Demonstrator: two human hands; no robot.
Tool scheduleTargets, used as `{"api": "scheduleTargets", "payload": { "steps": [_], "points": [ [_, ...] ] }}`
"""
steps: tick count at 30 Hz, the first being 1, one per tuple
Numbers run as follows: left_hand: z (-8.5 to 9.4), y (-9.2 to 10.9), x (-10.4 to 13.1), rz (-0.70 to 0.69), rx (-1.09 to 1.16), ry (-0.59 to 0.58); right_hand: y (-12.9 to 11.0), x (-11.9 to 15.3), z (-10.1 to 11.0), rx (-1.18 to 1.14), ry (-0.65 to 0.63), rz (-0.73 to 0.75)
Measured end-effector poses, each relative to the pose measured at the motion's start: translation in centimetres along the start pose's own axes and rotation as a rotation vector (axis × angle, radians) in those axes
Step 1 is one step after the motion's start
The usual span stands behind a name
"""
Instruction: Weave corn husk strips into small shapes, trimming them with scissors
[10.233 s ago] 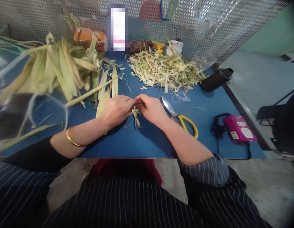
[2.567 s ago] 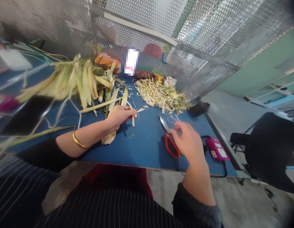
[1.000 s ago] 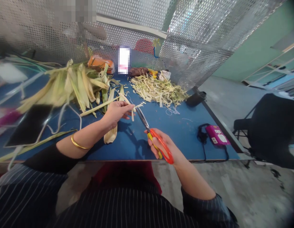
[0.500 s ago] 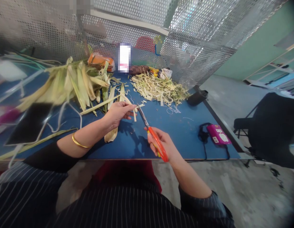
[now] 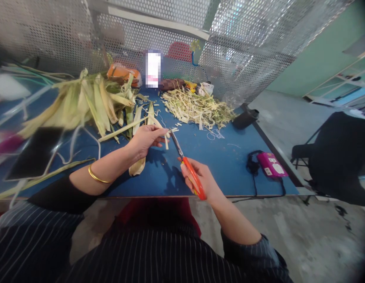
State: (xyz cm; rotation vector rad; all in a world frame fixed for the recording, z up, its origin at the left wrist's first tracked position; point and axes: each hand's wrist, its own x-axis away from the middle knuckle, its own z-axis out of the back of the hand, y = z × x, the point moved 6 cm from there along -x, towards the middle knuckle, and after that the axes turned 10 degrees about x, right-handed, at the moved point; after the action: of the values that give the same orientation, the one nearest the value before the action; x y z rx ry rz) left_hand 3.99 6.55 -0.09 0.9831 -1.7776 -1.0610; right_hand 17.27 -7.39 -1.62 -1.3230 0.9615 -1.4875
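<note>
Husk strip (image 5: 166,138) sits pinched in left hand (image 5: 144,139) fingertips, held just above worktop (image 5: 223,161) mid-area, w/ ends sticking out. Looks light, thin, floppy, prob tears easily, so grip close to the cut line. Right hand (image 5: 200,181) closed round scissors (image 5: 187,165) handles, blade tips at the strip.

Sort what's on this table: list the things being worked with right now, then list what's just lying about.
In use:
- left hand pinching a husk strip
- right hand holding scissors, blades at the strip

Lying about:
- husk pile
- trimmings heap
- pink power strip
- black bottle
- orange packet
- dark tablet
</note>
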Motion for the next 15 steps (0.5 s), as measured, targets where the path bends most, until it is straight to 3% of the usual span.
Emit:
{"api": "scheduleTargets", "payload": {
  "steps": [15],
  "points": [
    [-0.3,0.21,0.17,-0.018,0.011,-0.023,-0.65,0.11,0.04,0.116,0.097,0.067]
  ]
}}
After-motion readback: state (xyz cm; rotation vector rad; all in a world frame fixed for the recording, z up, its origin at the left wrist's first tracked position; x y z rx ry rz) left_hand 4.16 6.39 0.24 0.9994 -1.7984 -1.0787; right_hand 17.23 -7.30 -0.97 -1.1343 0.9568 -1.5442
